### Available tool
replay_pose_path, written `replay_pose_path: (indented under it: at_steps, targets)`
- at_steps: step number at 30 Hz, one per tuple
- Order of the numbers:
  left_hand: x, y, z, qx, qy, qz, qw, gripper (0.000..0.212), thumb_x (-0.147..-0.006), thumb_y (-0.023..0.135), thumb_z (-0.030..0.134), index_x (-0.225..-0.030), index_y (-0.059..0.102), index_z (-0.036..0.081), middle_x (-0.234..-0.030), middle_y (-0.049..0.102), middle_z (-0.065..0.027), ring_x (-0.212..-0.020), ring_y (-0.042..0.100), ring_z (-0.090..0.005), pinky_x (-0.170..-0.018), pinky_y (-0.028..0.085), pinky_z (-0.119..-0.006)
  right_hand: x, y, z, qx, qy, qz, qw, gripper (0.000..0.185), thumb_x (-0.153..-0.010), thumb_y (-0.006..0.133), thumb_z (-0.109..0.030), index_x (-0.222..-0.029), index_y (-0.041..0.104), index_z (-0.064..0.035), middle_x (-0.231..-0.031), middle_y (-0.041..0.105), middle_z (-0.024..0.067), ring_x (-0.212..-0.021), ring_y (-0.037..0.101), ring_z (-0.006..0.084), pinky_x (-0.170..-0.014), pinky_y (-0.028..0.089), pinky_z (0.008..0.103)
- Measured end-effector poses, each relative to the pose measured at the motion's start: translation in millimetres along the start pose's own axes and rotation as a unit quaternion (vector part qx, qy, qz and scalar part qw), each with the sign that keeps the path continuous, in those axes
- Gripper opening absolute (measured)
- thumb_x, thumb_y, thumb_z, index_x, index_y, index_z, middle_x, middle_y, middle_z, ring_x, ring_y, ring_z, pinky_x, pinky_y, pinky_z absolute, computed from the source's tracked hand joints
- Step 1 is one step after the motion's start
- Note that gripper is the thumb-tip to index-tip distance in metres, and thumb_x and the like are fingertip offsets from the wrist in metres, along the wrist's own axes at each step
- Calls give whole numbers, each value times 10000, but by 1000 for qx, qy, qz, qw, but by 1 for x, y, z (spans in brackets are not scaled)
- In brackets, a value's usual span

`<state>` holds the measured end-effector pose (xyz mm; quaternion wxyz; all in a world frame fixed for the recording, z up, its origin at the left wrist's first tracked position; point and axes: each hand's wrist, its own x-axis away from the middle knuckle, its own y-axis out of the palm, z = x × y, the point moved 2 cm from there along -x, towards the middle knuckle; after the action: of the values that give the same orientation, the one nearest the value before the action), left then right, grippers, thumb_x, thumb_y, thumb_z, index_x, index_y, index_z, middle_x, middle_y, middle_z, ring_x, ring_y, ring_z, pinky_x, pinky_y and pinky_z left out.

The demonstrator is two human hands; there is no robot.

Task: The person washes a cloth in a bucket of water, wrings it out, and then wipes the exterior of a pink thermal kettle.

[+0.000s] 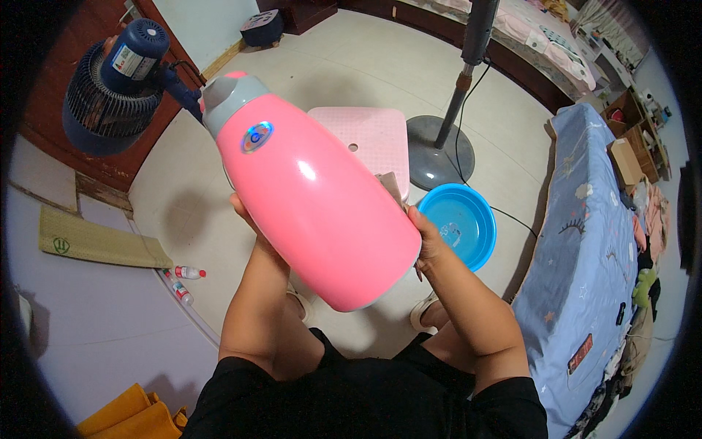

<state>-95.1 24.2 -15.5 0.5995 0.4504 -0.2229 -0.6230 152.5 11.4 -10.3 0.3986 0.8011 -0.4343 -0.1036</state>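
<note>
A large pink thermos flask with a grey top is held up in front of me, tilted with its top to the upper left. My left hand supports it from the left side, its fingers mostly hidden behind the body. My right hand grips it near the base and also has a brownish cloth against the flask. Below and beyond the flask stands a pink plastic stool with a hole in its seat. A blue plastic basin is on the floor just beyond my right hand.
A stand with a round grey base and a trailing cable is behind the basin. A dark blue fan is at the upper left. Plastic bottles lie by the left wall. A bed with a blue cover runs along the right.
</note>
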Motion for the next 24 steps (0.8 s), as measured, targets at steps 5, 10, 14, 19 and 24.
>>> replay_pose_path:
  at_steps: [5,10,14,19,24]
  targets:
    - [-3,-21,9,-59,-2,-18,998,982,-791,563,800,-1463,400,104,-1413,514,-75,-1264,518,-243,-1014,485,-436,3,3,-16,67,-19,-5,998,973,-738,748,-566,-1461,412,-7,-1330,575,156,-1192,580,243,-1012,466,379]
    - [3,33,9,-162,-89,82,979,838,-880,527,716,-1432,433,92,-1341,569,-85,-1205,571,-241,-958,521,-432,7,4,-40,188,-115,-3,975,1074,-677,760,-575,-1489,377,15,-1421,504,176,-1295,500,255,-1098,363,366]
    - [-1,32,7,-205,-98,112,968,629,-982,486,569,-1385,475,86,-1308,592,-81,-1123,622,-235,-931,539,-409,1,12,-48,250,-204,7,946,1102,-624,829,-475,-1503,365,3,-1446,482,181,-1341,463,269,-1142,309,387]
    - [-4,34,-2,-158,-113,141,971,679,-970,453,618,-1388,476,84,-1347,564,-80,-1194,577,-230,-996,494,-410,0,13,-43,304,-243,22,921,1058,-650,851,-356,-1514,350,-4,-1434,492,174,-1330,474,261,-1137,316,381]
    - [7,26,-1,-110,-94,30,989,991,-792,531,795,-1467,393,83,-1399,522,-76,-1266,523,-232,-1052,445,-420,-1,19,-39,357,-273,28,893,1011,-678,843,-326,-1511,361,-16,-1434,494,176,-1327,477,247,-1111,353,370]
